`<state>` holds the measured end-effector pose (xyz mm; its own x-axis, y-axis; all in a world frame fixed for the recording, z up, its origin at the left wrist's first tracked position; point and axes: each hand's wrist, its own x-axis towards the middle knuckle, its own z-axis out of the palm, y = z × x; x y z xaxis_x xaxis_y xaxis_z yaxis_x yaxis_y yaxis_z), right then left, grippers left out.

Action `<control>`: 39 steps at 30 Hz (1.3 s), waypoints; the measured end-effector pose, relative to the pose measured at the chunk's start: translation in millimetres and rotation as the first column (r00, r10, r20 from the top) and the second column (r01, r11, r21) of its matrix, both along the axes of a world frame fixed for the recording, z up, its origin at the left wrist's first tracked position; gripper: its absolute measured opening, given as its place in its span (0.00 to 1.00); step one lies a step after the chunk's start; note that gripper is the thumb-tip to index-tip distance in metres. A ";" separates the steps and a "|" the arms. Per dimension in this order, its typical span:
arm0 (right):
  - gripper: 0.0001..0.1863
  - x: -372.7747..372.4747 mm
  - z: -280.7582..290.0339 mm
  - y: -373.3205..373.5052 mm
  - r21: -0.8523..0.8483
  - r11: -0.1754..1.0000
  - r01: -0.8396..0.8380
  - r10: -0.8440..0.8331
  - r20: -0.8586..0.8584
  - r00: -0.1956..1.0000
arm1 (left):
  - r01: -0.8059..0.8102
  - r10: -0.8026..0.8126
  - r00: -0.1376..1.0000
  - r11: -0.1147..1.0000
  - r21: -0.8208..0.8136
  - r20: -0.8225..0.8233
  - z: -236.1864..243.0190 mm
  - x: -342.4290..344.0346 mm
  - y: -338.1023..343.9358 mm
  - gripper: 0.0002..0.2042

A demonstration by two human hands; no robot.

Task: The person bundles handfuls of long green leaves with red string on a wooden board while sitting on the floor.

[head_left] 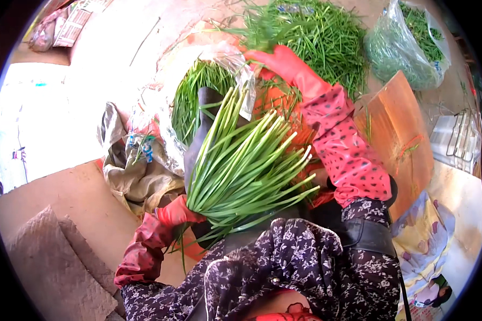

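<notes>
My left hand [179, 213], in a red rubber glove, grips the lower end of a fanned bunch of long green leafy stalks [241, 166], pale tips pointing away from me. My right hand [278, 65], gloved alike with a spotted sleeve, reaches forward with fingers stretched out, beside blurred loose leaves at the edge of a large pile of cut greens [316, 43]. Behind the held bunch stands a clear plastic bag of long greens [193, 101], next to dark cloth [206, 99].
A second bag of greens [407, 59] is at back right. Orange sheeting [396, 107] lies right, crumpled tan fabric [128, 182] left, brown padding [48, 257] lower left. A wire rack [455, 139] and patterned bag [420, 235] sit at right; part of a person [434, 294] shows lower right.
</notes>
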<state>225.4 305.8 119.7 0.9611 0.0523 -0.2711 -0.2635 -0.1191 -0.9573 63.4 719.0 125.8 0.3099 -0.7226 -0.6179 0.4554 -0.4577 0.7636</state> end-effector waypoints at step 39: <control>0.17 -150.3 -112.7 70.1 -0.464 0.883 0.074 -0.060 0.045 0.997 | -0.350 0.450 0.849 0.871 0.345 -0.276 16.4 -30.1 18.9 0.23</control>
